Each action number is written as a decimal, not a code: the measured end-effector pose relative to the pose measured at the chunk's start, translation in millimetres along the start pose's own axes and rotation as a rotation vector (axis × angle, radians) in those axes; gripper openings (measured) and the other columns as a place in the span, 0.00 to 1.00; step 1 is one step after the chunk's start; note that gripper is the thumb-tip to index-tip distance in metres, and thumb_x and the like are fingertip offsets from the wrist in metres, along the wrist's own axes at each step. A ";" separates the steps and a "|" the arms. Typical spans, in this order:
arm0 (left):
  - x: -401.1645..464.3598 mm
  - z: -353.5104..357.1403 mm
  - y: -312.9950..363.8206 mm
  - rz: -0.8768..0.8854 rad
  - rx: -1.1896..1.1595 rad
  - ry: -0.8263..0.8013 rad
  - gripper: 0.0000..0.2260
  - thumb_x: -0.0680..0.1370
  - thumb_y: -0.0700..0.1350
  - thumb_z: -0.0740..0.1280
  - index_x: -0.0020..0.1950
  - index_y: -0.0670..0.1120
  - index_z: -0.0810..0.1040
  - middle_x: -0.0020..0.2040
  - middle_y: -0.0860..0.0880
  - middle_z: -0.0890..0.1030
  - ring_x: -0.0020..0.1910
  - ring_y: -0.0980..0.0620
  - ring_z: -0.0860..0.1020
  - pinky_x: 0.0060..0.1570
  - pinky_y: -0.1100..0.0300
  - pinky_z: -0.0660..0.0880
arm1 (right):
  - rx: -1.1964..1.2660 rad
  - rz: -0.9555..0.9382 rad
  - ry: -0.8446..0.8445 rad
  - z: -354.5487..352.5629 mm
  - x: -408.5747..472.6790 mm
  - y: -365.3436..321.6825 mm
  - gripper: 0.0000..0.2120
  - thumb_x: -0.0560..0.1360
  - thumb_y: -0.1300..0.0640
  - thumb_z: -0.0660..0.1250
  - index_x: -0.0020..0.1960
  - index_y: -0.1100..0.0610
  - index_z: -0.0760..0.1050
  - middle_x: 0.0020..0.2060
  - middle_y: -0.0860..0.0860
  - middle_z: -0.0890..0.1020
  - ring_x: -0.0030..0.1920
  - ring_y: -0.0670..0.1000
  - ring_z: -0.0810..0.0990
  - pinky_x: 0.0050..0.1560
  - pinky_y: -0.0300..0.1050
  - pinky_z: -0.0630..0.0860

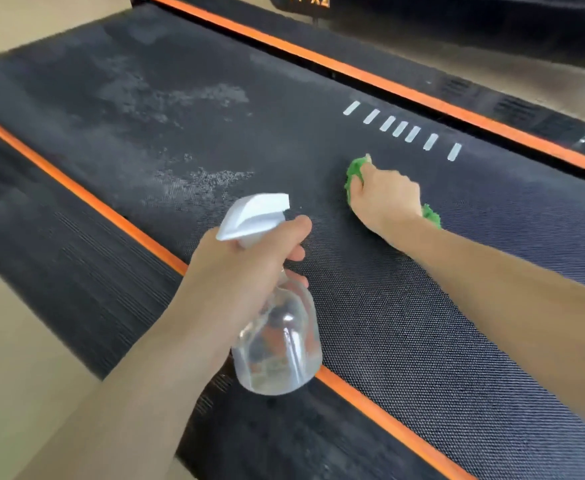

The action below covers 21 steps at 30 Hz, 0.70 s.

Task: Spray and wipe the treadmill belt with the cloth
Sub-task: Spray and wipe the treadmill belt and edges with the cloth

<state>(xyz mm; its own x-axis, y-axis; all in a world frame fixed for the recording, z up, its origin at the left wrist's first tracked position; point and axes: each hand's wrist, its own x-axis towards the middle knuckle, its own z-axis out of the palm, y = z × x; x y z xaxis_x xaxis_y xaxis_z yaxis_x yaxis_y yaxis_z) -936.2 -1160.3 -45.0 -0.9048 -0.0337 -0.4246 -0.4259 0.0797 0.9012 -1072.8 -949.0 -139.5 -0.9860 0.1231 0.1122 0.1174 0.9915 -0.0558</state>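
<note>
The treadmill belt [388, 306] runs from upper left to lower right of the frame. The right hand [383, 199] presses a bunched green cloth [355, 173] onto it at centre right. The pale, seemingly wet patches [194, 188] lie to its left — nearer the left hand [246, 268], which grips the spray bottle [277, 341] at lower centre.

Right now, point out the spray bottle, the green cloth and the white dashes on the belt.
spray bottle [279, 337], head view, on the clear body below the left hand.
green cloth [355, 169], head view, on the bunched part beyond the right hand.
white dashes [402, 129], head view, on a middle dash of the row.
</note>
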 end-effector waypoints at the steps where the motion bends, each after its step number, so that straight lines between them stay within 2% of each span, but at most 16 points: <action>1: 2.7 -2.9 -1.0 0.008 -0.009 0.008 0.11 0.69 0.58 0.80 0.37 0.53 0.86 0.39 0.51 0.90 0.36 0.43 0.89 0.45 0.46 0.83 | 0.036 -0.087 -0.036 -2.4 -29.0 -12.0 0.19 0.82 0.48 0.52 0.68 0.53 0.69 0.45 0.56 0.82 0.45 0.64 0.80 0.44 0.53 0.70; 2: 1.3 -5.4 0.4 0.005 -0.016 0.009 0.09 0.72 0.55 0.80 0.39 0.51 0.85 0.40 0.51 0.90 0.36 0.43 0.89 0.43 0.49 0.82 | 0.075 -0.220 -0.057 -2.2 -64.7 -24.1 0.16 0.81 0.47 0.54 0.63 0.52 0.71 0.42 0.54 0.82 0.42 0.63 0.80 0.42 0.52 0.73; 4: 5.1 -11.4 5.2 -0.019 0.008 0.001 0.09 0.74 0.55 0.79 0.43 0.51 0.85 0.41 0.52 0.90 0.38 0.44 0.89 0.43 0.53 0.82 | 0.190 -0.534 -0.088 -16.0 -132.3 -49.0 0.09 0.78 0.47 0.57 0.52 0.50 0.71 0.34 0.50 0.80 0.33 0.59 0.80 0.33 0.49 0.76; 6: 8.3 -19.2 4.6 -0.055 0.015 -0.022 0.13 0.68 0.59 0.80 0.40 0.51 0.87 0.40 0.52 0.90 0.41 0.41 0.89 0.50 0.48 0.86 | 0.291 -0.708 -0.131 -22.8 -150.4 -56.2 0.08 0.77 0.47 0.56 0.47 0.50 0.69 0.32 0.49 0.79 0.29 0.57 0.78 0.27 0.48 0.74; 8: 12.6 -23.6 3.2 -0.053 0.009 0.004 0.10 0.66 0.58 0.81 0.35 0.53 0.87 0.39 0.49 0.90 0.41 0.39 0.89 0.53 0.45 0.86 | 0.229 -0.700 -0.139 -17.1 -120.1 -51.4 0.11 0.79 0.46 0.55 0.48 0.51 0.71 0.36 0.49 0.80 0.35 0.59 0.80 0.32 0.51 0.76; 10: 10.8 -29.1 -1.3 -0.002 0.052 0.031 0.10 0.72 0.54 0.79 0.37 0.50 0.86 0.40 0.48 0.90 0.39 0.42 0.89 0.50 0.47 0.85 | 0.146 -0.562 -0.033 -7.2 -61.1 -50.9 0.11 0.81 0.47 0.56 0.45 0.53 0.68 0.36 0.51 0.79 0.38 0.63 0.79 0.37 0.51 0.74; 12: 4.8 -35.0 -1.1 0.029 0.076 0.036 0.09 0.74 0.54 0.78 0.41 0.50 0.85 0.40 0.50 0.90 0.41 0.43 0.90 0.52 0.44 0.86 | 0.086 -0.372 -0.009 -4.8 -9.8 -55.7 0.11 0.82 0.48 0.55 0.44 0.53 0.66 0.35 0.54 0.76 0.40 0.63 0.79 0.39 0.51 0.70; 13: 6.7 -36.5 -0.8 0.032 0.073 0.029 0.09 0.74 0.54 0.78 0.41 0.50 0.85 0.40 0.51 0.90 0.42 0.43 0.90 0.52 0.42 0.86 | 0.080 -0.347 -0.001 -4.0 0.5 -61.2 0.12 0.83 0.49 0.54 0.45 0.54 0.67 0.35 0.55 0.75 0.40 0.63 0.78 0.39 0.51 0.69; 15: 11.0 -38.2 -4.5 0.035 0.084 0.022 0.07 0.71 0.57 0.79 0.39 0.56 0.87 0.39 0.51 0.89 0.42 0.41 0.89 0.48 0.44 0.86 | 0.129 -0.387 0.006 -1.1 -16.5 -73.5 0.11 0.82 0.49 0.56 0.50 0.55 0.71 0.36 0.54 0.77 0.38 0.61 0.77 0.37 0.50 0.66; 17: 19.8 -39.3 -2.8 0.029 0.087 0.033 0.07 0.63 0.62 0.78 0.36 0.63 0.86 0.38 0.49 0.89 0.42 0.38 0.89 0.49 0.42 0.87 | 0.217 -0.502 0.070 -0.9 -59.0 -85.5 0.09 0.78 0.48 0.58 0.48 0.53 0.71 0.36 0.48 0.78 0.37 0.59 0.78 0.33 0.47 0.68; 19: 25.7 -39.8 -2.0 0.016 0.058 0.039 0.13 0.59 0.63 0.77 0.38 0.58 0.87 0.40 0.44 0.89 0.43 0.35 0.88 0.53 0.35 0.86 | 0.285 -0.569 0.115 -5.3 -91.5 -86.8 0.10 0.75 0.46 0.60 0.47 0.52 0.74 0.37 0.47 0.80 0.37 0.56 0.80 0.31 0.47 0.73; 21: 27.8 -40.1 -1.9 0.026 0.065 0.035 0.12 0.67 0.59 0.78 0.41 0.52 0.87 0.42 0.44 0.89 0.43 0.38 0.89 0.54 0.35 0.85 | 0.315 -0.571 0.104 -11.6 -78.7 -83.8 0.13 0.75 0.44 0.59 0.47 0.53 0.74 0.37 0.47 0.78 0.38 0.56 0.80 0.32 0.47 0.73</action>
<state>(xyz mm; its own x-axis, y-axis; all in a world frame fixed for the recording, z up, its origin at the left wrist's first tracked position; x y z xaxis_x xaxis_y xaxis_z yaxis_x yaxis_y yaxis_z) -960.7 -1201.3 -55.1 -0.9157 -0.0650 -0.3966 -0.4018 0.1452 0.9041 -1003.7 -1041.3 -132.1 -0.8649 -0.3994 0.3041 -0.4761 0.8446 -0.2448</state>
